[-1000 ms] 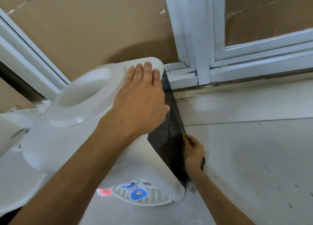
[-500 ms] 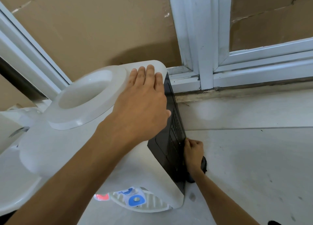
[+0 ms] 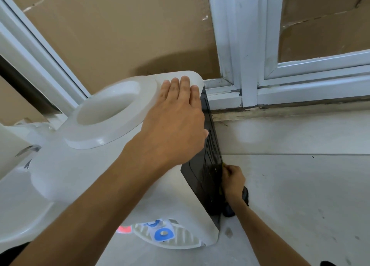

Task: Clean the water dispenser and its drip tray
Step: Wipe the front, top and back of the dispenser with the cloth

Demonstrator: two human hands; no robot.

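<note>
our left hand (image 3: 176, 123) flat on top of the white water dispenser (image 3: 90, 165) on the floor (image 3: 300, 185), right hand (image 3: 233, 180) at 4 o'clock gripping a dark cloth (image 3: 245, 195) against its black back panel (image 3: 208, 165), drip tray (image 3: 180, 239) at 6 o'clock

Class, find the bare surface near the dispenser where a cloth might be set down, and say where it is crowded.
Free: the floor right of the right hand, up to the window frame. Crowded: the dispenser top under the left hand, and the black panel beside the right hand.
</note>
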